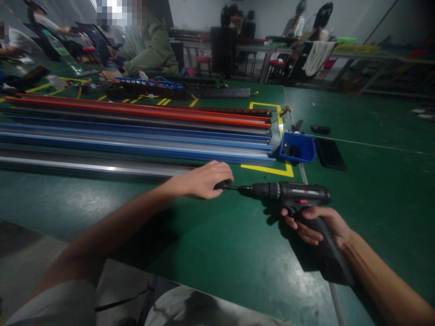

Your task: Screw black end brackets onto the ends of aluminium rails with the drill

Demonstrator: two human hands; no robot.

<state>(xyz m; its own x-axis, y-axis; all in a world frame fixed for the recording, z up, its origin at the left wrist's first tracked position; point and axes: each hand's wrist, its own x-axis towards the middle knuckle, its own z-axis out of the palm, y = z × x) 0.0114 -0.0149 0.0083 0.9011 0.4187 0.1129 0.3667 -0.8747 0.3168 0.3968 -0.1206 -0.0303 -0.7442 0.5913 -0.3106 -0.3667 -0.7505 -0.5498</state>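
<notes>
Spreading beneath your work, the green counter (384,190) carries everything you are handling. Long rails run from its left side toward the middle: a red rail (146,107) toward the far edge, blue rails (204,154) between, and a dark rail (112,168) nearest the near edge, its right end hidden behind your left hand. Your right hand (316,226) is wrapped around the grip of a black drill (299,194), pointed left over the counter's near side. Beyond the drill, toward the far edge, sits a blue bin (307,156). Your left hand (210,178) is closed on a small black piece (222,184), in from the near edge; whether it touches the dark rail is hidden. The slim bit (233,187) reaches that piece, so the step in hand looks like working a fastener there. The next move seems to call for bracing the piece, holding the bit in line and running the drill gently.
</notes>
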